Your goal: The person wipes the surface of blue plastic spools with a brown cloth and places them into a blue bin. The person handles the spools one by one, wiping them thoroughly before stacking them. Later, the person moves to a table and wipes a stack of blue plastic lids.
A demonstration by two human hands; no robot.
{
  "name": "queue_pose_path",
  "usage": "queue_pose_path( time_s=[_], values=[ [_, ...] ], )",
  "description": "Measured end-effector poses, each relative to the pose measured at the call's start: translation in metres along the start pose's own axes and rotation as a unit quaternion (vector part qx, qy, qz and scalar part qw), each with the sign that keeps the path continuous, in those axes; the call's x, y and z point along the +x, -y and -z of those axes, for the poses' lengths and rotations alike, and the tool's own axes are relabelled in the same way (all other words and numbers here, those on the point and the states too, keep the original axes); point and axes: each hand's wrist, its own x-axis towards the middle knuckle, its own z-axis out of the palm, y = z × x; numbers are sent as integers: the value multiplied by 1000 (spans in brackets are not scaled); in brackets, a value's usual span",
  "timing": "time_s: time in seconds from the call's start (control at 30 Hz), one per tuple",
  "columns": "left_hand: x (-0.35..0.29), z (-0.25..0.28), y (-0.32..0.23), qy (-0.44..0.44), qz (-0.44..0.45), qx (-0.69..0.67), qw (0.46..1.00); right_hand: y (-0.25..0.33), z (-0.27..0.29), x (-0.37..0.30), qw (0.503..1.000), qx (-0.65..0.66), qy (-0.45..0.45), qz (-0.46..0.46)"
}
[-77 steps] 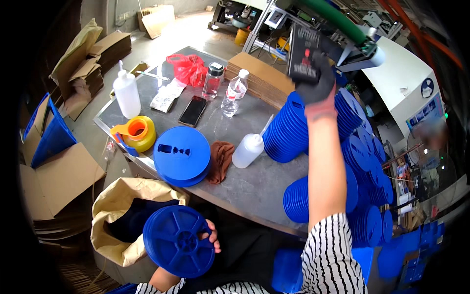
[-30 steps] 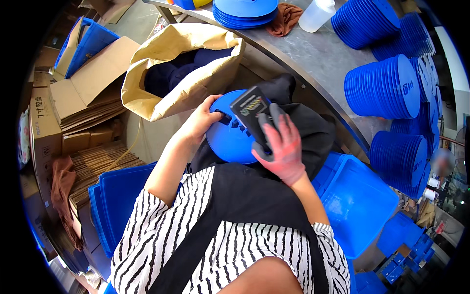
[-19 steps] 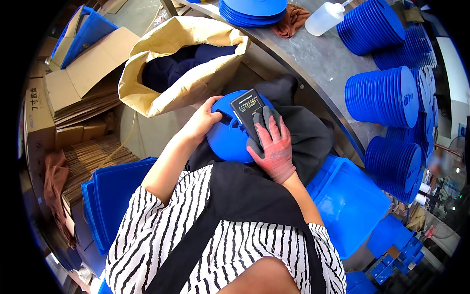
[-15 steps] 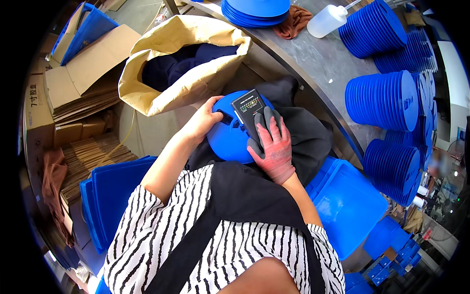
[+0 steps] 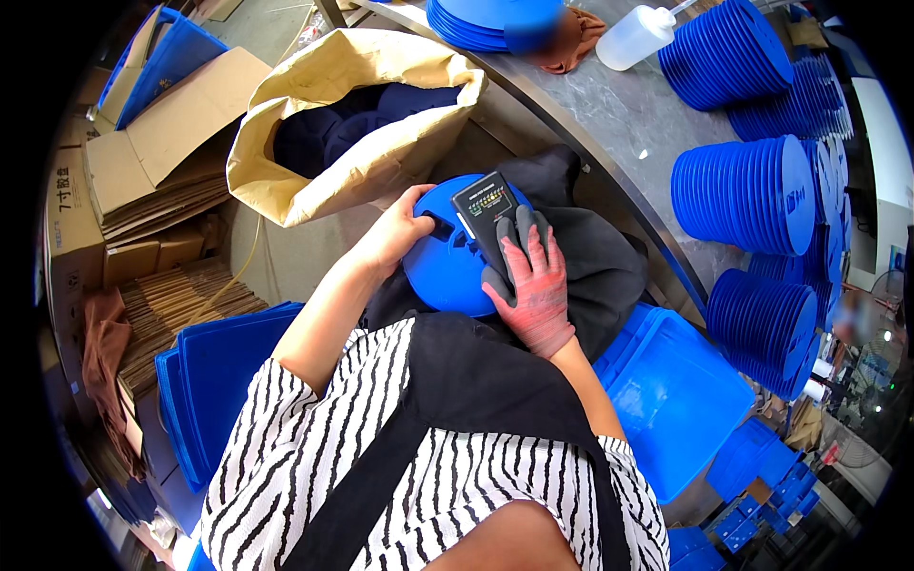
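A round blue plastic disc (image 5: 440, 274) with cut-outs near its middle rests on my lap over dark cloth. My bare left hand (image 5: 402, 226) grips its upper left rim, thumb on top and the other fingers mostly hidden beneath. Flat on the disc's right half lies a black handheld meter (image 5: 490, 205) with a row of small lit indicator lights. My right hand (image 5: 531, 281), in a red and grey glove, holds the meter against the disc, fingers over its lower end and thumb along its left side.
Ahead stands an open tan sack (image 5: 257, 167) with dark blue pieces inside. The metal table (image 5: 609, 124) at right bears stacked blue discs (image 5: 738, 195) and a white squeeze bottle (image 5: 636, 38). Blue bins (image 5: 666, 400) flank me on the right; flattened cardboard (image 5: 162, 162) lies left.
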Motion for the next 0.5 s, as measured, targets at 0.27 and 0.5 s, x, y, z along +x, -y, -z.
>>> queue_pose_path(
  time_s=[0.27,0.5],
  values=[
    [2,19,-7,-3,44,108,993,-6,39,6,852,476,-149,-158],
    [3,11,-13,-68,104,84,989,-47,12,-27,423,846,-225,-234]
  ],
)
